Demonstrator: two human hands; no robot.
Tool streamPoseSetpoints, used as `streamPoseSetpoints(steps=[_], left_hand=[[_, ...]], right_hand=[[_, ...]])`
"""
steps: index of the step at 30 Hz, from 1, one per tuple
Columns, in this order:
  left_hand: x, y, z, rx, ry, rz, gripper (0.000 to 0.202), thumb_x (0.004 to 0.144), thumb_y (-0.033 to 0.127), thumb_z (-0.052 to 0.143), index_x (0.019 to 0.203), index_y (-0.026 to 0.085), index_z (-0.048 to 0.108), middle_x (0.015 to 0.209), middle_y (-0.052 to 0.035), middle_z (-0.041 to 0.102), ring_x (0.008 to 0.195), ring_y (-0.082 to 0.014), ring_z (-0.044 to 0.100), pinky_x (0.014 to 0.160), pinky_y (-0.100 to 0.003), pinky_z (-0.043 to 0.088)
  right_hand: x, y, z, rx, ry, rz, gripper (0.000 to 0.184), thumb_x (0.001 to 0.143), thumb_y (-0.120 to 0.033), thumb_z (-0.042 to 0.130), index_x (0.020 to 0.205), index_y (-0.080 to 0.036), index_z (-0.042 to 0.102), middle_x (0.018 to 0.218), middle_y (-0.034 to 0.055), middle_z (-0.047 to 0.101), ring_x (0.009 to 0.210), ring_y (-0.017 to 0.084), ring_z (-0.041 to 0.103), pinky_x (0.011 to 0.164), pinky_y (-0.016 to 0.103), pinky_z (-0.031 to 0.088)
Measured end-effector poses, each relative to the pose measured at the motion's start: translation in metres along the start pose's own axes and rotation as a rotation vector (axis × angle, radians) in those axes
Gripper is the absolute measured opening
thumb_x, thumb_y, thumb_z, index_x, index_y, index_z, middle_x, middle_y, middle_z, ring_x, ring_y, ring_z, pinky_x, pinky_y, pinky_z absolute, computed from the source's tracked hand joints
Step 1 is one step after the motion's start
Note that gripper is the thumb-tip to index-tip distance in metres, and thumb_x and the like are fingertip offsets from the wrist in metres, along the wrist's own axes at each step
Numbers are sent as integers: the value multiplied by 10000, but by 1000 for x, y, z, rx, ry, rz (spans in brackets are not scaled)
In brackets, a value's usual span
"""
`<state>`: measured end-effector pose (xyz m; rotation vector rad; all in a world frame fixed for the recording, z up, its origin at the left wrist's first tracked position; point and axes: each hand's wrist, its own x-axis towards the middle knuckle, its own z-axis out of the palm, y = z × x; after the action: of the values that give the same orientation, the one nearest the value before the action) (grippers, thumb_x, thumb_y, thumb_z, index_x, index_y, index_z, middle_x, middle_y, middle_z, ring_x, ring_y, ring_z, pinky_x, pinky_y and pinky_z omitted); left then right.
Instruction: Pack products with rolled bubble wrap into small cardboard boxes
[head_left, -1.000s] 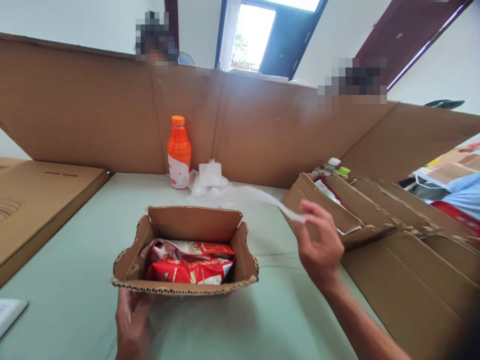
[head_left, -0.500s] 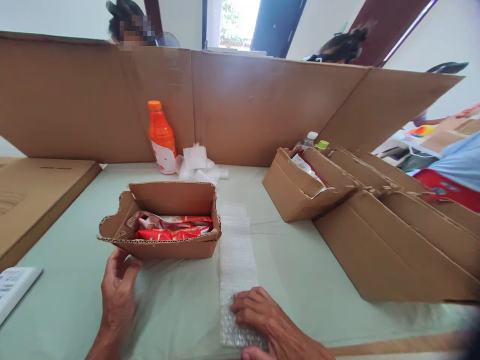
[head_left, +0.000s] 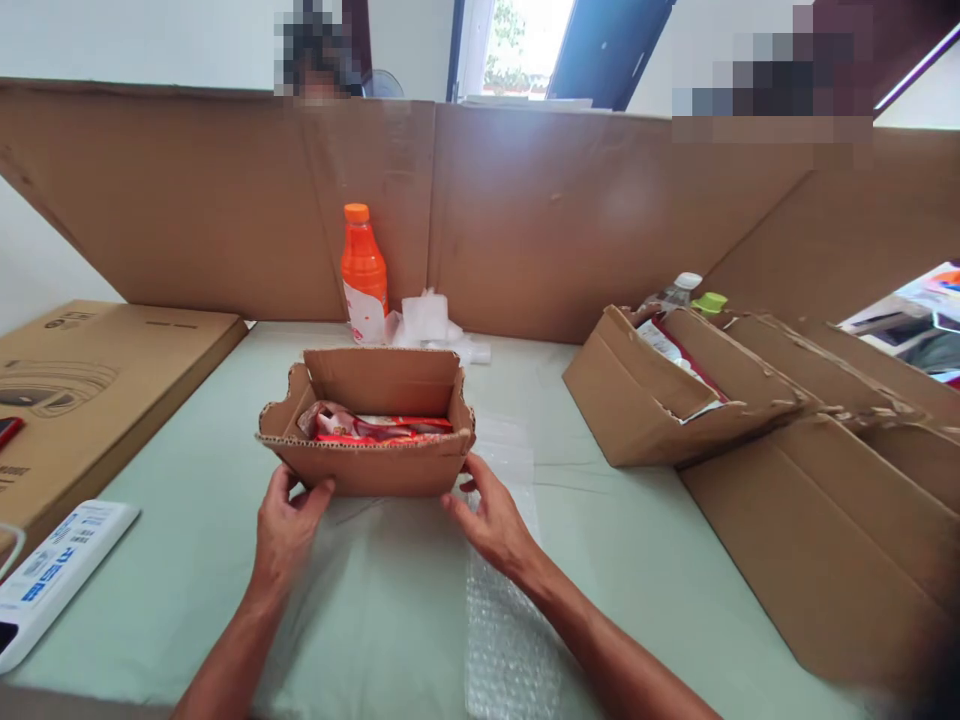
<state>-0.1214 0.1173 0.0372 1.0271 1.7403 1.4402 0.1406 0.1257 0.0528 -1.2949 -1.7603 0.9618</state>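
Observation:
In front of me stands an open cardboard box (head_left: 382, 472) with a ragged cut rim. Red and pink packets (head_left: 375, 430) lie inside it. My left hand (head_left: 289, 520) grips the box at its lower left corner, thumb on the front wall. At the lower right corner my right hand (head_left: 487, 510) holds the same box, fingers around the side. A strip of bubble wrap (head_left: 510, 640) lies flat on the table, running under my right forearm and along the box's right side.
An orange bottle (head_left: 364, 275) and crumpled white wrapping (head_left: 427, 322) stand behind the box. Several cardboard boxes (head_left: 795, 520) line the right. At left are a flat carton (head_left: 112, 370) and a white power strip-like device (head_left: 60, 575). A tall cardboard panel (head_left: 525, 210) closes the back; a person's head shows above it.
My right hand has left the bubble wrap and taken hold of the box's right corner. My left hand stays at the left corner. The view has swung somewhat left.

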Motion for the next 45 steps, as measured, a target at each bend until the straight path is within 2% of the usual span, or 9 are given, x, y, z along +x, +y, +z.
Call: streamPoseSetpoints(steps=[5, 10, 16, 20, 25, 30, 37, 41, 45], left_hand=[[6, -2, 2, -75, -6, 82, 687, 746, 427, 736, 1348, 184, 512, 1405, -146, 572, 1306, -292, 547, 1049, -425, 487], [-53, -16, -14, 181, 21, 265, 646, 838, 347, 693, 1440, 229, 490, 1438, -147, 562, 1295, -310, 566, 1067, -487, 470], [-134, -14, 20, 363, -731, 844, 417, 818, 127, 592, 1221, 217, 649, 1356, -126, 647, 1331, -321, 537, 1090, -527, 454], [-145, -4, 31, 429, -1009, 832, 389, 783, 153, 635, 1169, 193, 659, 1243, -124, 706, 1248, -332, 590, 1095, -587, 417], [-140, -4, 24, 344, -981, 764, 353, 837, 152, 598, 1188, 163, 636, 1143, -123, 736, 1152, -290, 627, 1030, -522, 455], [-140, -8, 27, 278, -909, 704, 328, 834, 160, 608, 1157, 175, 660, 1081, -108, 738, 1051, -268, 646, 933, -456, 501], [-148, 1, 8, 152, -1026, 480, 696, 786, 188, 581, 1468, 238, 449, 1447, -112, 556, 1350, -281, 506, 1112, -465, 428], [-157, -1, 24, 296, -829, 404, 592, 859, 169, 518, 1446, 205, 455, 1108, -81, 696, 1057, -237, 635, 992, -437, 491], [-155, -7, 52, 459, -621, 511, 478, 878, 152, 477, 1352, 153, 533, 841, -38, 681, 818, -229, 628, 859, -428, 498]], right_hand=[[3, 19, -23, 30, 39, -44, 565, 864, -304, 608, 1421, -240, 536, 1461, 134, 573, 1306, 282, 571, 982, 450, 536], [-39, 39, -68, -237, 184, -17, 437, 949, -292, 542, 1379, -240, 593, 1423, 115, 620, 1312, 250, 579, 1039, 447, 508], [-29, 54, -58, -706, 35, -33, 454, 941, -246, 558, 1386, -165, 598, 1512, 170, 534, 1422, 333, 468, 1132, 552, 390], [-43, 48, -65, -731, 11, -62, 437, 952, -255, 555, 1374, -154, 603, 1469, 176, 575, 1392, 323, 503, 1124, 537, 393], [-137, 22, -92, -553, -236, -219, 534, 919, -357, 641, 1435, -257, 550, 1489, 108, 567, 1400, 283, 495, 1126, 497, 408], [-206, 8, -59, -580, -332, -220, 536, 853, -324, 716, 1369, -240, 598, 1525, 139, 525, 1417, 346, 467, 1082, 550, 434], [-197, 7, -38, -287, 4, -194, 198, 1013, -189, 504, 1061, -224, 692, 952, 43, 776, 878, 184, 723, 786, 317, 562], [-174, 11, -42, -251, 86, 8, 197, 1014, -280, 519, 1009, -210, 704, 895, 39, 765, 775, 181, 718, 695, 281, 567], [-170, 21, -41, -520, 339, -159, 303, 983, -283, 567, 1269, -201, 617, 1120, 116, 732, 1024, 260, 693, 856, 399, 545]])
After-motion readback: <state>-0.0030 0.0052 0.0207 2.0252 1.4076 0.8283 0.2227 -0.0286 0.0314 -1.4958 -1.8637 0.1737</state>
